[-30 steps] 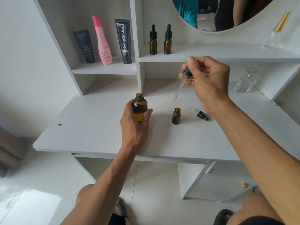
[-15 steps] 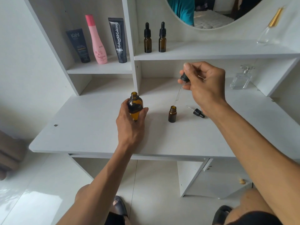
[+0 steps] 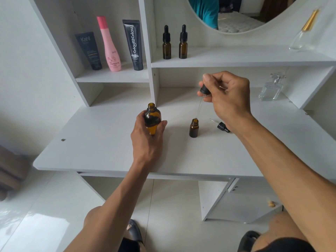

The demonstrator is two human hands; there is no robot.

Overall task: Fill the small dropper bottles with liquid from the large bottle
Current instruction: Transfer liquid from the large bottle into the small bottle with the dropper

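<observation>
The small dropper bottle (image 3: 194,128) stands open and upright on the desk (image 3: 101,142), roughly mid-desk, nearer the back than the front edge, w/ nothing steadying it. The pipette (image 3: 198,109) hangs over it, glass tip right at the mouth; can't tell if the tip is inside the neck or just above the rim, the glass is too thin and clear to read. The right hand (image 3: 227,99) pinches the pipette's black bulb cap between thumb and fingers. The left hand (image 3: 147,135) is wrapped round the large bottle (image 3: 152,120), uncapped, held left of the small one and apart from it.

Risks, as I judge them:
- Tip off-centre when the bulb is squeezed, so drops run down the outside or land on the desk. The mouth is narrow, so there's little margin.
- Tip knocks the rim; the bottle is light and unheld, so it could tip over and spill.
- Large bottle is open and in the hand; any tilt while eyes are on the pipette could slop liquid out.
- Spare dropper cap (image 3: 221,125) lies on its side just right of the small bottle, under the right wrist. A brush from the arm could roll it toward the desk's right edge.

Further back, two capped dropper bottles (image 3: 175,43) stand on the shelf (image 3: 236,57), prob. next in line.
</observation>
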